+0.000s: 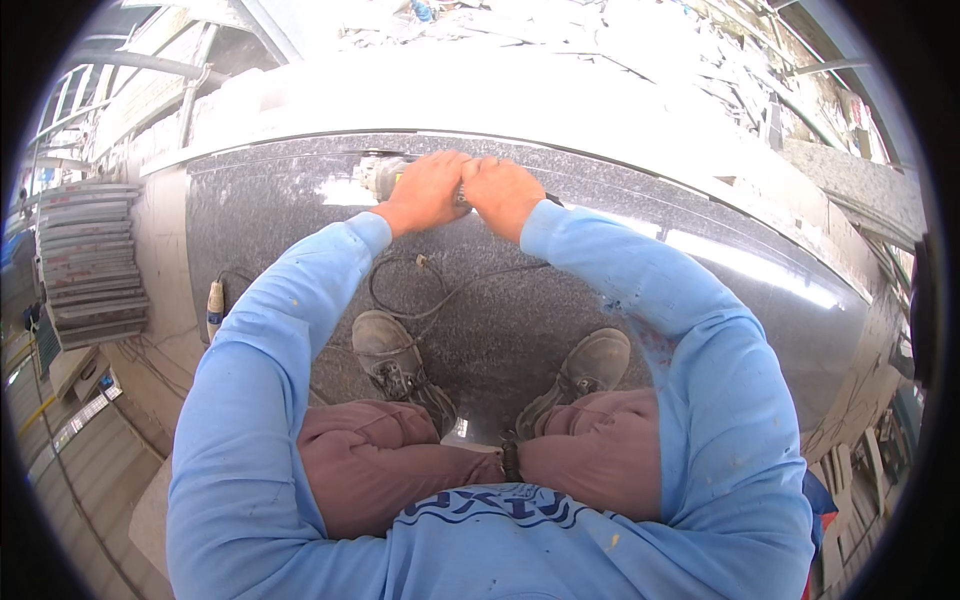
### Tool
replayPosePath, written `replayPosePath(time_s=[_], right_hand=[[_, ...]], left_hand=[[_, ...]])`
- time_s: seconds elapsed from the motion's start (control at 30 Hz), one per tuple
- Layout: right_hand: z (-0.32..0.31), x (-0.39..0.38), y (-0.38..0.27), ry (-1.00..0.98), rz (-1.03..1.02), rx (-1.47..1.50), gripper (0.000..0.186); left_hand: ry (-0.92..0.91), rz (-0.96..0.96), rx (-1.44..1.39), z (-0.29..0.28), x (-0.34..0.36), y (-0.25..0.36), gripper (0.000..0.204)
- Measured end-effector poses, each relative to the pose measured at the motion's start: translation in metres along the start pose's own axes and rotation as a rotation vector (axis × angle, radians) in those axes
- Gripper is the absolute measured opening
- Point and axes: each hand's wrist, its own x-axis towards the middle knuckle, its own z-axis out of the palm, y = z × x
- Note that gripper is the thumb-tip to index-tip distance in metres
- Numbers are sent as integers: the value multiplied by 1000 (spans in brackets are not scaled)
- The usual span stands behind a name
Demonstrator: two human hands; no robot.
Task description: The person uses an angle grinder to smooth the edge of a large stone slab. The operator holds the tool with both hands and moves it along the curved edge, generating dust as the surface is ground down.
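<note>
An angle grinder [380, 176] lies low over the far edge of a dark speckled stone slab [270, 210]. Its metal head shows just left of my fingers, and a thin disc edge is visible beyond it. My left hand [424, 190] wraps round the body close behind the head. Right beside it, my right hand [502, 192] is closed round the rear of the same tool, and the two hands touch. Most of the grinder's body is hidden under them. A dark cord [460, 288] loops over the slab between my hands and my shoes.
My dusty shoes [388, 345] rest on the slab. At the left lies a yellowish-handled object [215, 305] with a wire, near a stack of grey slabs [92, 260]. Beyond the slab's far edge runs a bright white strip [450, 95], with broken stone pieces [690, 60] behind it.
</note>
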Motion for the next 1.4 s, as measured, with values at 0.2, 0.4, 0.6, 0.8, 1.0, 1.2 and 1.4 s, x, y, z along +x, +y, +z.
replayPosePath(time_s=[0.2,0.4,0.6,0.8,1.0,1.2,1.4], right_hand=[[-4,-17,7,-6,35,36,37],[-13,-30,12,1,14,5,38],[-6,-27,10,-28,71,15,43],[-4,-19,6,-64,83,-1,45],[-3,-7,0,-14,17,-78,41],[16,21,-2,23,-44,-64,34],[2,1,-3,18,54,15,35]], left_hand=[[-5,-5,-36,0,6,16,52],[-13,22,-14,2,11,26,52],[-9,35,3,2,11,27,53],[-13,14,0,6,7,18,52],[-23,-27,24,3,2,5,53],[-52,-68,-24,-4,-1,-11,47],[6,-17,-22,-2,-1,0,53]])
